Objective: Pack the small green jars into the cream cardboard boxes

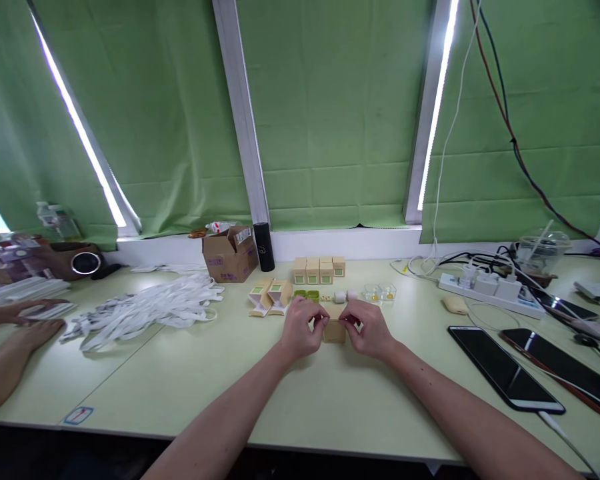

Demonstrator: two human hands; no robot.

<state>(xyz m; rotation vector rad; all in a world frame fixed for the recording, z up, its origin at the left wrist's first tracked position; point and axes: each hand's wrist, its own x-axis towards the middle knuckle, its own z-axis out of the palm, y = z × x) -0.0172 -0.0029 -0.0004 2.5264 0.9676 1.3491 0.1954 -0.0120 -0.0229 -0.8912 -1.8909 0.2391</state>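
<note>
A small tan cardboard box (pixel 335 327) stands on the pale green table (pixel 290 393) in front of me. My left hand (pixel 303 329) pinches its left top edge with curled fingers, and my right hand (pixel 369 328) pinches its right top edge. Just behind the box lie green and yellow small pieces (pixel 307 294), two white caps (pixel 345 296) and two clear cups (pixel 380 292). Farther back stands a row of closed tan boxes (pixel 319 269). Two unfolded box blanks (pixel 271 295) lie to the left of them.
A brown carton (pixel 230 253) and a black cylinder (pixel 264 246) stand by the window sill. A heap of white straps (pixel 145 308) lies at left, near another person's hands (pixel 20 320). At right are a power strip (pixel 490 288), cables and dark phones (pixel 505 367).
</note>
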